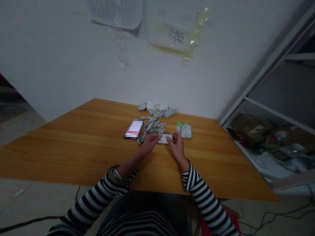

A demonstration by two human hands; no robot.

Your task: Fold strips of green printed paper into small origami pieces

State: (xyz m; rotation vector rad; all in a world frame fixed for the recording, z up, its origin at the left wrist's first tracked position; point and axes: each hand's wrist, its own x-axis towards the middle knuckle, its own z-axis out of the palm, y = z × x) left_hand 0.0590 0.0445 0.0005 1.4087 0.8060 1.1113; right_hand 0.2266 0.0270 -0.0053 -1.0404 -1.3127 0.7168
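Note:
Between my hands is a small white and green printed packet (164, 139), held just above the wooden table. My left hand (149, 144) pinches its left end, while the fingers of my right hand (177, 144) close on its right end. Beyond them lies a loose pile of small green and white sachets (154, 126). A larger green and white pouch (184, 129) rests flat to the right of my right hand. To the left of the pile, a phone (134, 128) lies face up with its screen lit and blurred.
More sachets (162, 113) and some crumpled white paper (153, 105) sit against the wall at the back of the wooden table (73, 141). Taped sheets hang on the wall. A shelf with boxes (257, 129) stands at the right; cables (275, 214) run along the floor.

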